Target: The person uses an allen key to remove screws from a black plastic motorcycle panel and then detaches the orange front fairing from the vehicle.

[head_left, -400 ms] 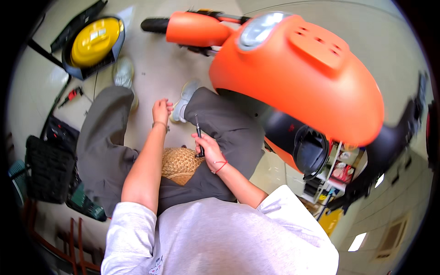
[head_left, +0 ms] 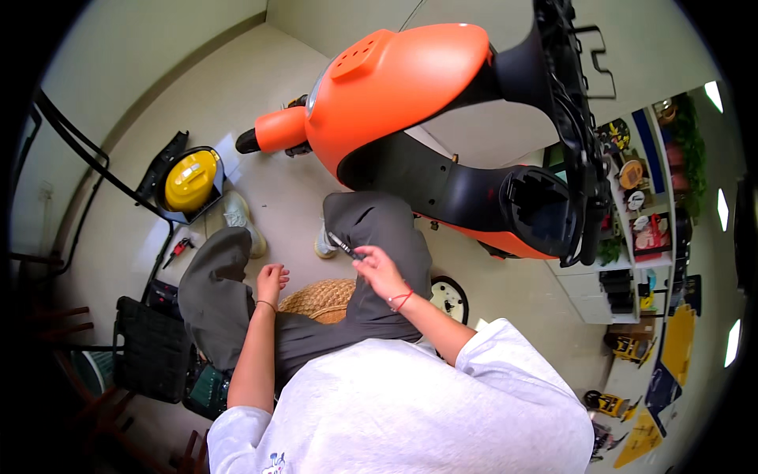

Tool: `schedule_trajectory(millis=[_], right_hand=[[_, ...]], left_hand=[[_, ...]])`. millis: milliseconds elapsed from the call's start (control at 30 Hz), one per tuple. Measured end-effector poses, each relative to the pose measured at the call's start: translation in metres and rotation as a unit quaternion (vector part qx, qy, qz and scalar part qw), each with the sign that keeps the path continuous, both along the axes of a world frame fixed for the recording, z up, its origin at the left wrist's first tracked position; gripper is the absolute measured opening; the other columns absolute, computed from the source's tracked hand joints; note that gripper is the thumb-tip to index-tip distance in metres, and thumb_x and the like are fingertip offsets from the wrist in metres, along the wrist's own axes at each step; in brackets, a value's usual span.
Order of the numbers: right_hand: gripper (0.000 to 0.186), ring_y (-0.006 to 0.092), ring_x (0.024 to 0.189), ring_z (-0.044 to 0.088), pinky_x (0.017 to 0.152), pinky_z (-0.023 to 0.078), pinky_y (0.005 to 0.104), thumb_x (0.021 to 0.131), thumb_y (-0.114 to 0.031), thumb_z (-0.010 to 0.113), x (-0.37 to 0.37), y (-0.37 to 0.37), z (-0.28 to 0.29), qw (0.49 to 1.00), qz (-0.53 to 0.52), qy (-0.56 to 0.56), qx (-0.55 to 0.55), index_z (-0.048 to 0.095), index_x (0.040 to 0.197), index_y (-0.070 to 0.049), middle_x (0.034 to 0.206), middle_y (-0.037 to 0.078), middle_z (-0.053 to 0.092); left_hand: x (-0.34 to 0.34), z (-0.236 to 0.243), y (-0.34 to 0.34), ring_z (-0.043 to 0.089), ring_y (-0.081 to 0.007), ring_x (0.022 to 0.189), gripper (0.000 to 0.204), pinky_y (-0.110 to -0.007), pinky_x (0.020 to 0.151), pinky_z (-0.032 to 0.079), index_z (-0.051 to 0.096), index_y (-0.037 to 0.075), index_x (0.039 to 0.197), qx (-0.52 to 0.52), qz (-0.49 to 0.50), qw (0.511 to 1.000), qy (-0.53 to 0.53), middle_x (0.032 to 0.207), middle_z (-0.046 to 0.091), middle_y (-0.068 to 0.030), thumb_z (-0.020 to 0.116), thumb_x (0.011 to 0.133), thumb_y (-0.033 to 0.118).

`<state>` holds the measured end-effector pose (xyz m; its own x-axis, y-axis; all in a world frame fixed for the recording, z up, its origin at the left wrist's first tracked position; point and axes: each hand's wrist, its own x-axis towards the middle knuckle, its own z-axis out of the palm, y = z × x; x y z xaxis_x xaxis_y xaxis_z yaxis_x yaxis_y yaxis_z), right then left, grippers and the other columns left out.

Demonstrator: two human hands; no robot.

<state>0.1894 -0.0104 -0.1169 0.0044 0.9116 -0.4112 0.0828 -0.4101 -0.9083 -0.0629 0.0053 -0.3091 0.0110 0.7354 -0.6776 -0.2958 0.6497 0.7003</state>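
My right hand (head_left: 380, 273) grips a slim black screwdriver (head_left: 347, 247) with a thin shaft, held over my right knee and pointing up to the left. My left hand (head_left: 272, 281) hovers between my legs, its fingers curled together. Whether it holds something small I cannot make out. Below and between the hands shows a woven straw seat (head_left: 322, 299). Ahead and to the right stands an orange scooter (head_left: 403, 75) with a black footboard; neither hand touches it.
A yellow rounded shell (head_left: 191, 182) sits in a dark tray at the far left. Nearer lie a red-and-black tool (head_left: 178, 250), an open black case (head_left: 148, 351) and a green box (head_left: 208, 390). A round black-rimmed disc (head_left: 450, 304) lies right of my leg. Loaded shelves (head_left: 641, 237) line the right.
The view has shifted, showing more of the scooter's footboard and the shelves. The screwdriver now leans further left. Both hands stay apart, and the right keeps its grip.
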Motion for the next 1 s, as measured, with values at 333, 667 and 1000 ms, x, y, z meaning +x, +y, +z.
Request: schedule_trajectory(millis=[333, 667, 1000], right_hand=[[0.024, 0.0054, 0.058, 0.046, 0.053, 0.037, 0.0192, 0.089, -0.009, 0.059, 0.080, -0.044, 0.042, 0.989, -0.102, 0.106, 0.036, 0.048, 0.108, -0.001, 0.073, 0.001, 0.053], [0.024, 0.0060, 0.058, 0.045, 0.052, 0.036, 0.0192, 0.088, -0.010, 0.059, 0.104, -0.085, 0.013, 0.980, -0.098, 0.175, 0.006, 0.048, 0.108, -0.001, 0.072, 0.001, 0.051], [0.025, 0.0055, 0.058, 0.046, 0.051, 0.037, 0.0187, 0.088, -0.007, 0.059, 0.103, -0.092, -0.005, 0.973, -0.094, 0.211, -0.016, 0.047, 0.109, 0.002, 0.072, 0.001, 0.053]], left_hand=[[0.036, 0.062, -0.056, 0.064, -0.0196, 0.078, 0.021, -0.031, 0.069, 0.050, 0.057, -0.002, 0.100, 0.203, -0.171, 0.930, 0.254, 0.084, 0.066, -0.0120, 0.056, 0.090, 0.017], [0.090, 0.171, -0.131, 0.064, -0.0165, 0.080, 0.017, -0.028, 0.071, 0.050, 0.056, 0.000, 0.107, 0.288, -0.211, 0.908, 0.218, 0.094, 0.063, -0.0104, 0.051, 0.093, 0.007], [0.097, 0.197, -0.143, 0.063, -0.0204, 0.083, 0.019, -0.030, 0.072, 0.049, 0.056, 0.003, 0.109, 0.308, -0.268, 0.872, 0.270, 0.098, 0.061, -0.0112, 0.053, 0.091, 0.006]])
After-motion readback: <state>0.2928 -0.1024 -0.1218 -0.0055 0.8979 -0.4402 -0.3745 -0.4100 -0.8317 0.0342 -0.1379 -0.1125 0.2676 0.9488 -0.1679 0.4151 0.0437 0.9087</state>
